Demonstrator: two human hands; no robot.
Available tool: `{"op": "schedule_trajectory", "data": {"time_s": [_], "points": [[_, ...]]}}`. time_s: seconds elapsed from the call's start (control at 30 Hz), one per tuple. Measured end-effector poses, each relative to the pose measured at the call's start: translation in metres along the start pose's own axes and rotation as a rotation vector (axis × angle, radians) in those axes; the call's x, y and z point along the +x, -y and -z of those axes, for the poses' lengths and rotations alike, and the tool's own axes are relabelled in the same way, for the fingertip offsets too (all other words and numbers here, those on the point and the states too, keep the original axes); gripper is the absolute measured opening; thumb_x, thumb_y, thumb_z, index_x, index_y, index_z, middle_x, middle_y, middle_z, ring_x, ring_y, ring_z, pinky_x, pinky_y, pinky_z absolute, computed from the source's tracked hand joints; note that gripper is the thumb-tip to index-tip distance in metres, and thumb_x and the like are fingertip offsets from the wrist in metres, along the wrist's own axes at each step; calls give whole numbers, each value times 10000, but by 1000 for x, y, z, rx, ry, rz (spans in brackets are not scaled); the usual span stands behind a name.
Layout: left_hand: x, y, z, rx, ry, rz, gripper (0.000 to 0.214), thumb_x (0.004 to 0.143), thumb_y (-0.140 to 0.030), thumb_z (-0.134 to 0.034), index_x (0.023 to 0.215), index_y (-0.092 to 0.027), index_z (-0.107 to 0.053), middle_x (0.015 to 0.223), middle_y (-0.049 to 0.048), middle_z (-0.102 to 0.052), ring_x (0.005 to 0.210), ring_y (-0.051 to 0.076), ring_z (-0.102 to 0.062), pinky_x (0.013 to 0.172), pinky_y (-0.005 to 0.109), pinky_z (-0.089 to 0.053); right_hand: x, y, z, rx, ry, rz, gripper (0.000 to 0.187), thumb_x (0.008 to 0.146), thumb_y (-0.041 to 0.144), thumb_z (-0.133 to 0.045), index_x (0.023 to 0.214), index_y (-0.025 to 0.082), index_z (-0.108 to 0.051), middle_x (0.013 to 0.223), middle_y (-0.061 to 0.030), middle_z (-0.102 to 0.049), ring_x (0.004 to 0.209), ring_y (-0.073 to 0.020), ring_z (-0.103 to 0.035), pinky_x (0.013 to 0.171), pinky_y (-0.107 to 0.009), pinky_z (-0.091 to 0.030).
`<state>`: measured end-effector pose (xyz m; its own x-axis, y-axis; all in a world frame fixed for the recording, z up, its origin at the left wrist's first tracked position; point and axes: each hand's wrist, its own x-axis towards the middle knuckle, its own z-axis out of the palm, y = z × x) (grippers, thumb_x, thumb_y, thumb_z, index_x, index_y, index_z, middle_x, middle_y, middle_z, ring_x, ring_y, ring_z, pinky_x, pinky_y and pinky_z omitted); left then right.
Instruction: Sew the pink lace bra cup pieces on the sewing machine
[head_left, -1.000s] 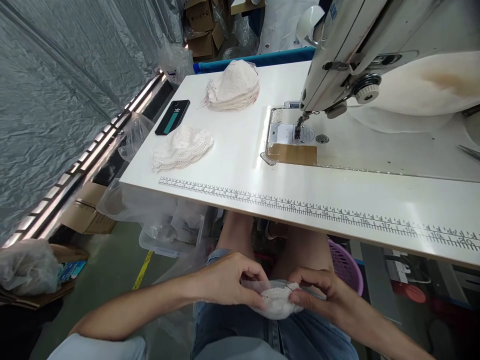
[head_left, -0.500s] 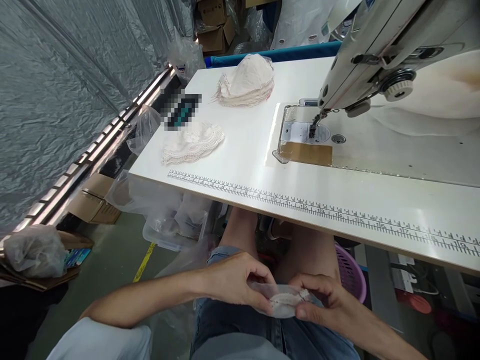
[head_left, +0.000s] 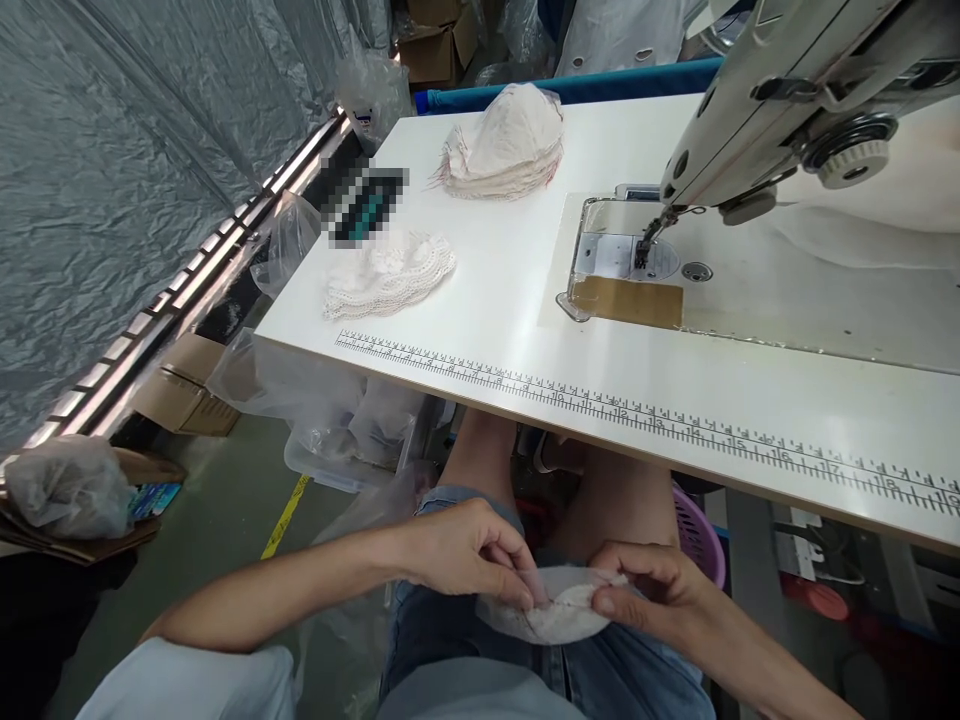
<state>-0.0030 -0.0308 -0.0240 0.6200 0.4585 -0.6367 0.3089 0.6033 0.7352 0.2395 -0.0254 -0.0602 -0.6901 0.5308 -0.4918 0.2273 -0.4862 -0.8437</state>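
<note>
Over my lap, both hands pinch a small white fabric piece (head_left: 555, 615) with a lace edge. My left hand (head_left: 469, 550) grips its left side with closed fingers. My right hand (head_left: 649, 590) holds the right side between thumb and fingers. The piece lies against my denim shorts (head_left: 480, 680), below the front edge of the white sewing table (head_left: 675, 400).
A sewing machine (head_left: 787, 110) stands on the table at the right, its needle (head_left: 643, 245) over the plate. A stack of pale cup-shaped pieces (head_left: 506, 145), a lace pile (head_left: 390, 275) and a blurred phone (head_left: 367, 205) lie at the left. A purple basket (head_left: 697, 530) and plastic bags (head_left: 300, 390) sit under the table.
My fingers have shifted along the fabric piece, turning it in my lap. The view has drifted slightly left and down.
</note>
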Motion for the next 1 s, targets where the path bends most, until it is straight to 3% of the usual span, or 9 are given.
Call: {"op": "schedule_trajectory", "data": {"time_s": [0.27,0.43,0.6,0.8,0.9,1.0], "points": [[1,0,4,-140,49,43,404,635,-465,-733,889,-152,-720,698,12,-665,673,109,-605,709,206,-488,0,-1,1,-2,-1,-24,212,763,394,-667,735,184,-688,679,-1,-646,662,-140,-548,616,-216,-408],[3,3,5,-154,72,27,432,645,-488,-720,925,-158,-707,746,15,-669,705,104,-606,729,205,-485,1,-5,3,-20,7,-63,217,765,407,-658,748,195,-699,698,-12,-651,683,-152,-555,631,-224,-417],[5,6,6,-181,78,27,482,686,-524,-677,1018,-174,-676,804,28,-680,768,129,-624,772,239,-490,-1,-3,0,-22,-98,-87,235,721,437,-685,710,203,-702,665,-10,-647,660,-153,-546,616,-222,-415],[1,9,8,3,64,-30,474,592,-400,-782,998,-179,-680,790,-2,-700,835,156,-638,800,219,-478,-2,7,-2,-14,-93,-134,235,699,442,-699,686,208,-701,643,-4,-635,635,-155,-549,597,-218,-426],[3,16,8,11,30,-51,335,664,-365,-734,927,-161,-700,757,-9,-698,812,149,-648,763,196,-483,-3,9,0,-15,-89,-142,241,706,451,-690,691,211,-704,653,-9,-642,648,-165,-559,601,-221,-433],[4,22,9,-29,42,-56,332,687,-374,-713,939,-158,-699,750,-10,-696,790,141,-649,757,192,-485,-4,8,1,-20,-100,-139,236,704,448,-694,689,212,-704,651,-9,-644,650,-166,-559,602,-222,-434]]}}
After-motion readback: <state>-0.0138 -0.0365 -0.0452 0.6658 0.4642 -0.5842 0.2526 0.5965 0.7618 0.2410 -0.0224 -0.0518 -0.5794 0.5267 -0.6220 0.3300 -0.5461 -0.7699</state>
